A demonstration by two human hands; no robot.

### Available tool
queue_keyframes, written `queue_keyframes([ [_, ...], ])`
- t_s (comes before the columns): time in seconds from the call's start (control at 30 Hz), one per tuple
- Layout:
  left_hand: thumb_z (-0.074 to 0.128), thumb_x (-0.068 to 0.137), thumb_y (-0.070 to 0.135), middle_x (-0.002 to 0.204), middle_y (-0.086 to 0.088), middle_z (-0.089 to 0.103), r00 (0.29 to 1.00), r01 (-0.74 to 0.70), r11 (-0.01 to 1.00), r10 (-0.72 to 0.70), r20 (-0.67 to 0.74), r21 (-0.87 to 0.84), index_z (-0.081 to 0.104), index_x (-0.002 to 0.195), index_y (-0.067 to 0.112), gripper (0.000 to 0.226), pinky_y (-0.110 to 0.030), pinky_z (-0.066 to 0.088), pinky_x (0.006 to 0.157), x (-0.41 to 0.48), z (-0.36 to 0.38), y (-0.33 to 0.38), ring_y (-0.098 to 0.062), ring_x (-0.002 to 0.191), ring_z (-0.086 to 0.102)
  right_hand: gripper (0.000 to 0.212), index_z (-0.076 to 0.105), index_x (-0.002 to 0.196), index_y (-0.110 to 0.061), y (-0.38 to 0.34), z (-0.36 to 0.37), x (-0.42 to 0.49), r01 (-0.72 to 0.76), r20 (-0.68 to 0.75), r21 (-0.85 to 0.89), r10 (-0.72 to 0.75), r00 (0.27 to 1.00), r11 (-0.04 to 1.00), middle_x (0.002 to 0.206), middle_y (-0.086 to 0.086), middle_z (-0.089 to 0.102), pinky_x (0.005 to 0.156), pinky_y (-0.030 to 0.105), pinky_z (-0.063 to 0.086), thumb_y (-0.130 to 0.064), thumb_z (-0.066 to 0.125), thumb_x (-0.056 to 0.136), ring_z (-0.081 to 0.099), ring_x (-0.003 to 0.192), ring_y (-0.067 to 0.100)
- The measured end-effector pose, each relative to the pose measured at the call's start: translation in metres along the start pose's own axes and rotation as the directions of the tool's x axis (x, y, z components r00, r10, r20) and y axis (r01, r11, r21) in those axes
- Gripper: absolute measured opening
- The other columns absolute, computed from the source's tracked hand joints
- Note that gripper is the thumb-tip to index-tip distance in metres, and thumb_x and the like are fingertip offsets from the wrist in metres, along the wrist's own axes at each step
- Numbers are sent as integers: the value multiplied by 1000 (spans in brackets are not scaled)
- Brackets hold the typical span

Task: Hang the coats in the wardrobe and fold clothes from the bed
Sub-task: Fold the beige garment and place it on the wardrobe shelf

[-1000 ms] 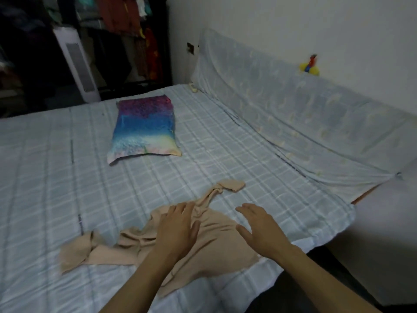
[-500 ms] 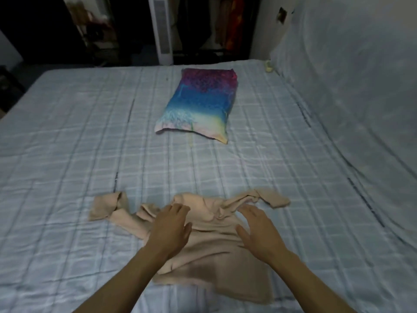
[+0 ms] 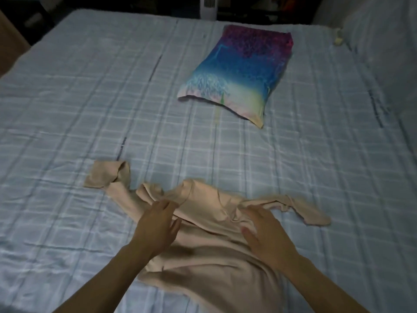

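I see a beige long-sleeved top (image 3: pixel 209 256) lying spread on the bed (image 3: pixel 67 109), close to the near edge, with its body toward me and its neck toward the far side. The bed has a pale blue checked sheet. The cloth is wrinkled around the shoulders. One sleeve (image 3: pixel 112 179) goes out to the left and its end is folded back on itself. The other sleeve (image 3: pixel 302 211) goes out to the right and lies more flat, with the cuff at the far right.

My left hand (image 3: pixel 155 227) lies flat on the left shoulder part of the top, fingers together and stretched, palm down, holding nothing. My right hand (image 3: pixel 266 233) is on the right shoulder part, also palm down with the fingers spread a little; I cannot tell if the fingertips pinch the fold under them.

Farther on the bed, well apart from the top, lies a colourful pillow (image 3: pixel 239 73), purple at the far end, blue in the middle, yellow near the open end. Beyond the bed a white appliance (image 3: pixel 208 6) stands in the dark.
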State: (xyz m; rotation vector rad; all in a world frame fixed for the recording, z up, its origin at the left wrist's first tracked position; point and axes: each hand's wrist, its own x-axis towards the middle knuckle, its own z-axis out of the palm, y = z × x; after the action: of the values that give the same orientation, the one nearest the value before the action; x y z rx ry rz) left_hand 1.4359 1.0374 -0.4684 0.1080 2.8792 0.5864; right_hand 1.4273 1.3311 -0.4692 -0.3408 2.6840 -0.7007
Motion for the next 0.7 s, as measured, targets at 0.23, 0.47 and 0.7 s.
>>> queue_keyframes([
  [0.23,63,86,28,113,-2,60,999,-50,995,52,-13,85,61,118,18,33,-40,48,84,52,53,-50,-26,105,55,49,44,143,-18,7,55,66,61,-4,-26,-61,998,998,147,2,41,115,32,26,-29,54,97,35,137,19],
  [0.47,60,83,29,129,0,54,998,-68,944,60,35,324,58,119,23,37,-38,35,100,89,76,-107,-26,121,45,51,41,143,-20,-13,115,137,186,6,-137,-187,982,973,152,5,36,115,37,26,-27,54,94,30,140,23],
  [0.7,69,77,36,136,2,50,994,-51,940,15,109,337,59,126,31,50,-39,36,97,91,65,-158,-25,119,48,62,36,147,-23,-23,144,194,209,23,-209,-209,978,955,151,8,37,113,39,25,-27,60,90,36,136,27],
])
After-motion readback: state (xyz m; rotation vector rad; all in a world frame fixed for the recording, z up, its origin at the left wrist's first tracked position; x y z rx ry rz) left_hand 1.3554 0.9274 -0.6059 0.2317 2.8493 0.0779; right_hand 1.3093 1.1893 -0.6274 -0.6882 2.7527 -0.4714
